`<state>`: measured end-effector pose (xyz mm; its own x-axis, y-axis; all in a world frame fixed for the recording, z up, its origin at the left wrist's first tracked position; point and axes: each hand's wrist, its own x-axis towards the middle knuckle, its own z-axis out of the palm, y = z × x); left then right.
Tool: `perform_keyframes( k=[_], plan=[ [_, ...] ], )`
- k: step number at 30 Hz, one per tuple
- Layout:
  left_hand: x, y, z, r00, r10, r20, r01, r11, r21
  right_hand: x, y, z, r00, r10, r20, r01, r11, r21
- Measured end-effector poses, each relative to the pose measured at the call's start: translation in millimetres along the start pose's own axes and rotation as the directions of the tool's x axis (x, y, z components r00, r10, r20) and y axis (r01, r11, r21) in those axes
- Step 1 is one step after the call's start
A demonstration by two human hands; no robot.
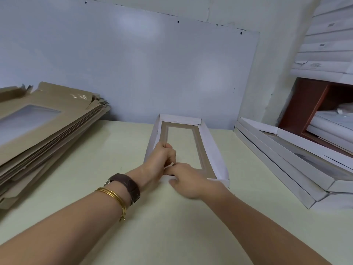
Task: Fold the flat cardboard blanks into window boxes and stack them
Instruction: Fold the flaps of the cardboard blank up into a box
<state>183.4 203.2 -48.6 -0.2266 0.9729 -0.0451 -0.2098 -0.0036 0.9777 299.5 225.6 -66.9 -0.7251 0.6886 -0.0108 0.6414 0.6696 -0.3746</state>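
Observation:
A half-folded window box (210, 148) lies in the middle of the pale table, white walls standing up, brown inside and a clear window facing up. My left hand (160, 161) grips its left wall near the front corner, fingers curled over the rim. My right hand (187, 178) pinches the near end flap at that same corner, thumb below the edge. At the left, a pile of flat brown blanks (47, 127) with windows is heaped. Folded white boxes (282, 161) are stacked at the right.
A pale blue board (133, 69) leans against the wall behind the table. A red-brown shelf (305, 104) at the far right holds white sheets, with more white boxes on top of it. Bare tabletop (172, 226) lies in front of the box.

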Motion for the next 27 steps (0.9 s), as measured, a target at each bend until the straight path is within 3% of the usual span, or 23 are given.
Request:
perform_keyframes(
  k=[3, 5, 7, 9, 11, 14, 27],
  plan=[
    [8, 7, -11, 0.99, 0.137, -0.016, -0.131, 0.974, 0.186, 0, 0, 1, 1.0, 0.025, -0.011, -0.025, 0.998, -0.065],
    [19, 11, -22, 0.957, 0.273, -0.103, -0.204, 0.878, 0.433, -1, 0, 3, 0.999, 0.043, -0.027, -0.045, 0.996, -0.079],
    [28, 13, -34, 0.911, 0.392, -0.126, -0.186, 0.665, 0.723, -2, 0, 4, 0.998, 0.06, -0.029, -0.062, 0.995, -0.074],
    [36, 11, -45, 0.926, 0.365, -0.095, -0.081, 0.437, 0.896, -1, -1, 3, 0.997, 0.073, -0.012, -0.073, 0.995, -0.071],
    [41, 8, -54, 0.968, 0.224, -0.116, 0.036, 0.33, 0.943, 0, -2, 1, 0.997, 0.074, 0.011, -0.073, 0.994, -0.082],
    [42, 4, -59, 0.99, 0.081, -0.113, 0.084, 0.301, 0.95, -1, -1, 0, 0.997, 0.062, 0.048, -0.058, 0.995, -0.081],
    [39, 7, -37, 0.989, -0.011, -0.148, 0.148, 0.137, 0.979, 1, -1, 2, 0.996, 0.034, 0.082, -0.026, 0.994, -0.105]
  ],
)
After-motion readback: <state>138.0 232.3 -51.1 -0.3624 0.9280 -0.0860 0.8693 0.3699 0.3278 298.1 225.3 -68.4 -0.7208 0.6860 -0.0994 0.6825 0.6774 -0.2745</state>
